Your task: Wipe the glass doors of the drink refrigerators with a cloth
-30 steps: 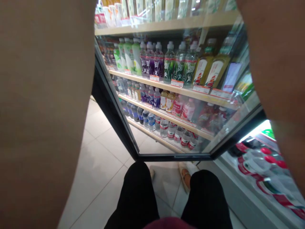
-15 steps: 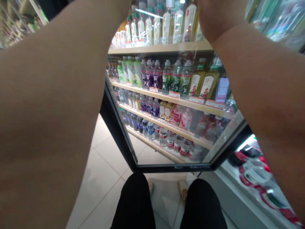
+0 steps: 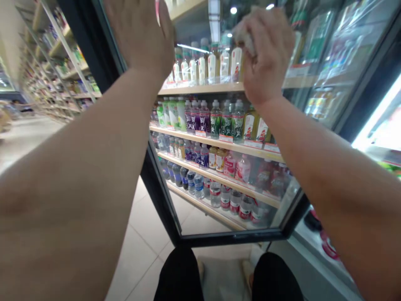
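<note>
While the right hand (image 3: 270, 54) kept its grip clamped on a cloth (image 3: 248, 41), upper right, the left hand (image 3: 142, 35), upper left: couldn't tell grip.

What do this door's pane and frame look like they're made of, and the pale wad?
Pane: probably clear glass, glossy; bottles show through and lights reflect in it.
Frame: smooth black, maybe coated metal or plastic; its faint sheen leaves that open.
Pale wad: likely matte cloth or paper, judging by its crumpled look, though blurred.

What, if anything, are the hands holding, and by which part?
The right hand grips a crumpled, pale grey cloth-like wad by its bunched body. The left hand is at the black-framed glass door; whether it grips cannot be told.
</note>
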`<state>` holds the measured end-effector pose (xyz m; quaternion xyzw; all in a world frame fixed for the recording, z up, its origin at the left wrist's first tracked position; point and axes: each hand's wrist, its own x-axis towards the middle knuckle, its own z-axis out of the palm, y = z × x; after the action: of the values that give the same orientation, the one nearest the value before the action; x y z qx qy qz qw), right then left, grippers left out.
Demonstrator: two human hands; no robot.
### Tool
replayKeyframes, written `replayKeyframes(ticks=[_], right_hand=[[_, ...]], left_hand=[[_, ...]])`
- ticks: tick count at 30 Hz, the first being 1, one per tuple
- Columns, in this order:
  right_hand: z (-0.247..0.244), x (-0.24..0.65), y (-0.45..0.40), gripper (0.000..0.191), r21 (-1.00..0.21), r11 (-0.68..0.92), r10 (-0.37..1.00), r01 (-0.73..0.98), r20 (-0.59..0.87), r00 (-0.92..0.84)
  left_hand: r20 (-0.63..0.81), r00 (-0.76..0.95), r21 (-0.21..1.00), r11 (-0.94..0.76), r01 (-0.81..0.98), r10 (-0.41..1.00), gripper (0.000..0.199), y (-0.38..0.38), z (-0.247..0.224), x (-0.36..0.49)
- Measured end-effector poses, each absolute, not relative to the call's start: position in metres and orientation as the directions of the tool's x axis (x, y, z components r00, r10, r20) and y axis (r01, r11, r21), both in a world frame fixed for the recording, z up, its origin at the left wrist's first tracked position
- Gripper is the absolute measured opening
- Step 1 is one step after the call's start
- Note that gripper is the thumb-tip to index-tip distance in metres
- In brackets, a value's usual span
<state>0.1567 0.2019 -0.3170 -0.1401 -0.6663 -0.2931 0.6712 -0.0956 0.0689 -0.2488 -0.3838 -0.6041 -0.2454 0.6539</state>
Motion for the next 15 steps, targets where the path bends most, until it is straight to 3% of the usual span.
replayKeyframes(ticks=[2,3,4,7,9,10,13,15], right_hand=[[-0.317,0.154,0.208,0.043,-0.15,0.817,-0.022,0.557,0.957,0.289],[-0.319,0.152,0.208,0.045,-0.194,0.827,0.008,0.528,0.942,0.334],[-0.322,0.151,0.207,0.046,-0.148,0.843,-0.005,0.517,0.959,0.283],[-0.335,0.148,0.2,0.048,0.209,0.859,-0.165,0.467,0.977,-0.133],[-0.342,0.148,0.202,0.05,0.274,0.851,-0.195,0.449,0.957,-0.215],[-0.343,0.147,0.205,0.052,0.228,0.856,-0.174,0.463,0.972,-0.157],[-0.349,0.147,0.21,0.057,-0.07,0.877,-0.023,0.476,0.982,0.186],[-0.361,0.148,0.206,0.059,-0.128,0.874,0.023,0.469,0.974,0.224]], left_hand=[[0.97,0.168,-0.239,0.54,0.807,0.178,0.05,0.056,-0.266,-0.074],[0.971,0.137,-0.219,0.493,0.842,0.196,0.053,0.05,-0.274,-0.066],[0.972,0.096,-0.186,0.446,0.876,0.216,0.057,0.046,-0.282,-0.059],[0.961,0.041,-0.127,0.307,0.943,0.273,0.066,0.035,-0.307,-0.047],[0.957,0.098,-0.161,0.219,0.962,0.272,0.063,0.028,-0.327,-0.044],[0.959,0.122,-0.174,0.191,0.966,0.256,0.061,0.025,-0.339,-0.043],[0.962,0.144,-0.191,0.194,0.962,0.233,0.059,0.018,-0.382,-0.043],[0.967,0.108,-0.156,0.201,0.967,0.232,0.059,0.016,-0.412,-0.045]])
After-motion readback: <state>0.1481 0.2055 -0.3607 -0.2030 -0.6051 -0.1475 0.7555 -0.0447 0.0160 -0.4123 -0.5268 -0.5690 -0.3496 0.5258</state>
